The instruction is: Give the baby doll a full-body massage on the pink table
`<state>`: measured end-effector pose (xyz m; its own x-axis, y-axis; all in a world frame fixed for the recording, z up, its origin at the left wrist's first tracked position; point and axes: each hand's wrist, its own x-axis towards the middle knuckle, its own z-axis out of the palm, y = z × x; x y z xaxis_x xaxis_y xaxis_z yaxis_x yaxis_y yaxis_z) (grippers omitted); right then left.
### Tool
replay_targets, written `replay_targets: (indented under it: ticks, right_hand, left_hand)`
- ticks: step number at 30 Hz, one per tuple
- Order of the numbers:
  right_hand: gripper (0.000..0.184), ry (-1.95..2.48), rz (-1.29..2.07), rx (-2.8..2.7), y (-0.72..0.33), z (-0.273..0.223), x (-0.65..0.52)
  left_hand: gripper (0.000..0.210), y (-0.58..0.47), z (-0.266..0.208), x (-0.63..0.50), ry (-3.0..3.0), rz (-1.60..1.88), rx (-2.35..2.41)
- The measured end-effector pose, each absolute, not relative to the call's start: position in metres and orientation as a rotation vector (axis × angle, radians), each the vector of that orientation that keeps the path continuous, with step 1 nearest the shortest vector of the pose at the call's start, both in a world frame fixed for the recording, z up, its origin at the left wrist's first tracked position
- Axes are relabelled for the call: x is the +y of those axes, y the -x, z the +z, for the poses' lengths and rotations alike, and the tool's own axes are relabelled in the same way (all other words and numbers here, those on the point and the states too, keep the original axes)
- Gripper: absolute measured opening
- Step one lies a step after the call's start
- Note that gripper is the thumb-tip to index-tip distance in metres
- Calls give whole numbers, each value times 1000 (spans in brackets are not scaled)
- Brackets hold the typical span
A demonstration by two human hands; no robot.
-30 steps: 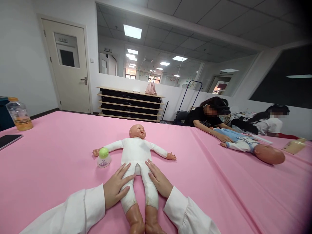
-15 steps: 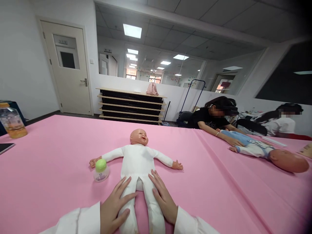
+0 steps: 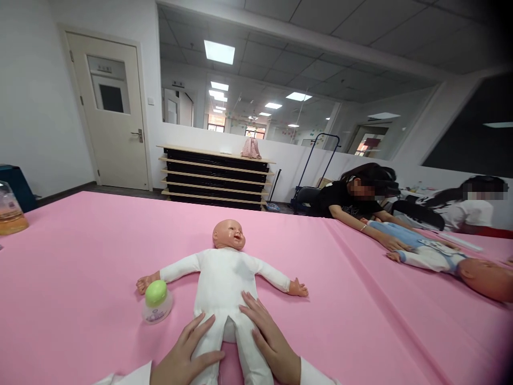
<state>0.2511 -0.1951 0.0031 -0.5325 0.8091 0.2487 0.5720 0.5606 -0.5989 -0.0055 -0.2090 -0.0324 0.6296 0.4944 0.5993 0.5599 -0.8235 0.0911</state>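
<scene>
A baby doll (image 3: 224,278) with a white cloth body lies on its back on the pink-covered table (image 3: 100,256), arms spread wide and head away from me. My left hand (image 3: 186,350) lies open across the doll's thigh on the left, fingers apart. On the other thigh rests my right hand (image 3: 270,337), its fingers stretched out toward the hip. Neither hand is closed on anything. A small jar (image 3: 156,302) with a green lid stands beside the doll's hand on the left.
At the right, a co-worker (image 3: 364,198) in black leans over another doll (image 3: 425,246) in blue and white clothes. Another person (image 3: 468,206) sits farther back. A bottle (image 3: 10,211) stands at the left edge. Beyond the table are shelves (image 3: 216,176) and a folding cart (image 3: 320,166).
My right hand has slid slightly up the doll's thigh toward its hip. The view has tilted and moved a little, so doll and jar appear lower and larger.
</scene>
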Motion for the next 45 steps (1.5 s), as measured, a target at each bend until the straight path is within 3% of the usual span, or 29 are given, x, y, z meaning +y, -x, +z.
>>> replay_targets:
  ticks: [45]
  right_hand:
    - [40, 1136, 616, -2254, -249, 8, -197]
  left_hand:
    - [43, 4, -39, -214, 2778, -1037, -925]
